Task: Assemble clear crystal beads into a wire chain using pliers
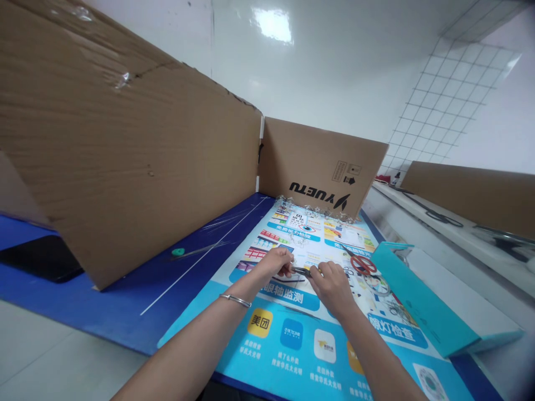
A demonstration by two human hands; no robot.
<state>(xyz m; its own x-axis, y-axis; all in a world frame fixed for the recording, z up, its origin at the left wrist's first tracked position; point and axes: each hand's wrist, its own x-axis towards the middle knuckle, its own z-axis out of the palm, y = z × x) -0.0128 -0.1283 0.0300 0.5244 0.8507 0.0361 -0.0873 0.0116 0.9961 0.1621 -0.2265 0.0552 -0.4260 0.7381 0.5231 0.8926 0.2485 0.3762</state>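
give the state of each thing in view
small silver metal tool, held between both hands
left hand, pinching it
right hand, pinching it
red-handled scissors, lying closed on the poster
blue printed poster, flat
teal card folder, tilted
brown cardboard panel, upright
black smartphone, lying flat, dark

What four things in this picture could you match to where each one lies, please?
Things:
1. Scissors
2. Bangle
3. Phone
4. Teal folder

Places:
A. Right of the poster
B. On the poster
C. On the left wrist
D. On the blue mat

Pairs: 1-B, 2-C, 3-D, 4-A
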